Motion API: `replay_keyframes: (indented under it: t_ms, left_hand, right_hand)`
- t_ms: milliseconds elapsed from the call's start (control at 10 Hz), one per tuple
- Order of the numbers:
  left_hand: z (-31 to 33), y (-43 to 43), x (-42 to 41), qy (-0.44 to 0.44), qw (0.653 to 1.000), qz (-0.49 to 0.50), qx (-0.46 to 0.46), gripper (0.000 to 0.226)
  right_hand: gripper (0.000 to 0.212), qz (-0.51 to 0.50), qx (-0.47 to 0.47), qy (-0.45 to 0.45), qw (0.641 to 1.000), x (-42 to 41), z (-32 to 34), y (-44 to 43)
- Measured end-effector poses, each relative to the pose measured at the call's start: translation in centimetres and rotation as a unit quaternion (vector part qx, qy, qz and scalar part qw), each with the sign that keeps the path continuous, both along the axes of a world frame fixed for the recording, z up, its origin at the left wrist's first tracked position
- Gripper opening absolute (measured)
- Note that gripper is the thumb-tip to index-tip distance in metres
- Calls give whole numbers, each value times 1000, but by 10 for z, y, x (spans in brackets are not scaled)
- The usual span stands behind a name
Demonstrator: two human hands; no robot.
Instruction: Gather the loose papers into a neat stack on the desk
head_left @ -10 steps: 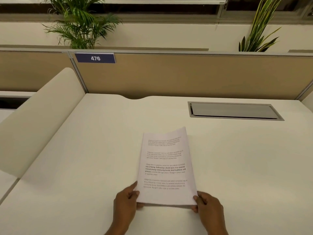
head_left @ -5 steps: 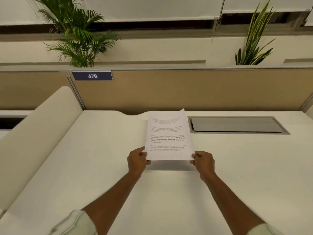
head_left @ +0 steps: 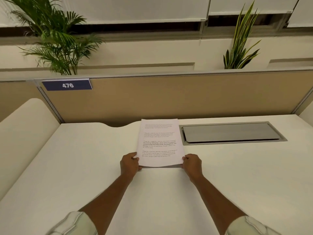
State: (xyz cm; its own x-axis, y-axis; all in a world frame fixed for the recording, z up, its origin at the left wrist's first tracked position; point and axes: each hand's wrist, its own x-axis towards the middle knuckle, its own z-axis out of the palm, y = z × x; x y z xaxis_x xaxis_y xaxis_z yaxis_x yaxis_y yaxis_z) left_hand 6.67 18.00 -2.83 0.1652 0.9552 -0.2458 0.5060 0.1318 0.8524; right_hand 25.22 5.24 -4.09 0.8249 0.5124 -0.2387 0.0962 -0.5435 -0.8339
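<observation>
A stack of white printed papers [head_left: 160, 141] lies lengthwise on the white desk [head_left: 84, 167], its far edge close to the partition. My left hand [head_left: 129, 164] grips the stack's near left corner, thumb on top. My right hand [head_left: 192, 162] grips the near right corner the same way. The near edge of the stack sits slightly raised off the desk, with a thin shadow under it. Both arms are stretched out forward.
A grey cable hatch [head_left: 232, 133] is set into the desk just right of the stack. A tan partition [head_left: 186, 95] with a "476" label [head_left: 67, 85] closes the back. A cream side divider [head_left: 25, 133] stands on the left. Plants rise behind the partition.
Both hands have carried the stack away from me, from the near middle of the desk to the back by the partition. The stack, tilted up half a second ago, now lies nearly flat.
</observation>
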Motion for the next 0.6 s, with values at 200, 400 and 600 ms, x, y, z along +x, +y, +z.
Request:
replay_keyframes:
  t_ms: [200, 400, 600]
  left_hand:
    - [-11, -1, 0, 7, 1000, 23, 16, 30]
    - [-12, -5, 2, 40, 998, 16, 40, 26]
    - [0, -14, -12, 171, 980, 1, 102, 33]
  right_hand:
    - [38, 16, -15, -71, 997, -6, -4, -2]
    - [29, 14, -11, -117, 993, -11, -7, -3]
    - [30, -38, -1, -137, 990, -10, -4, -14]
